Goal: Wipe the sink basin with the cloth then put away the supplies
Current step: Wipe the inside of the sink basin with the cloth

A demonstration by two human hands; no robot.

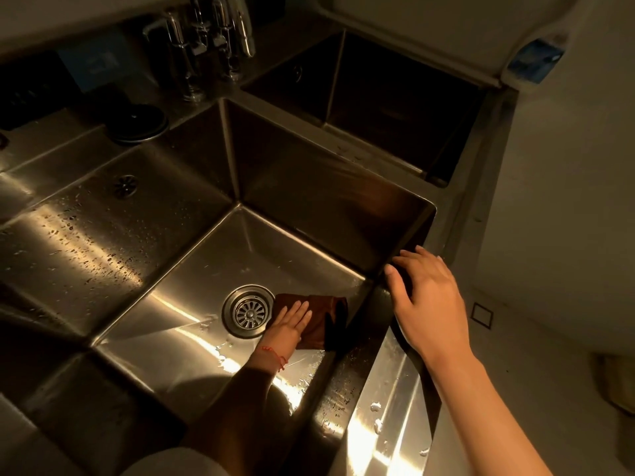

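The sink basin (192, 269) is in the wiping step. The right hand (426, 304) rests with its fingers spread flat on the rim. The left hand (290, 324) presses the brown cloth (323, 321) flat under its extended fingers, with the drain (248, 310) just beside the fingertips. Next, I think, comes pushing the cloth across the wet floor.

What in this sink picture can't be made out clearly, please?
Head view only:
- Second basin: floor lost in shadow.
- Blue object on the upper right ledge: blurred, kind unclear.
- Cloth: partly covered by the left hand.
- Right hand on the sink rim: palm hidden.
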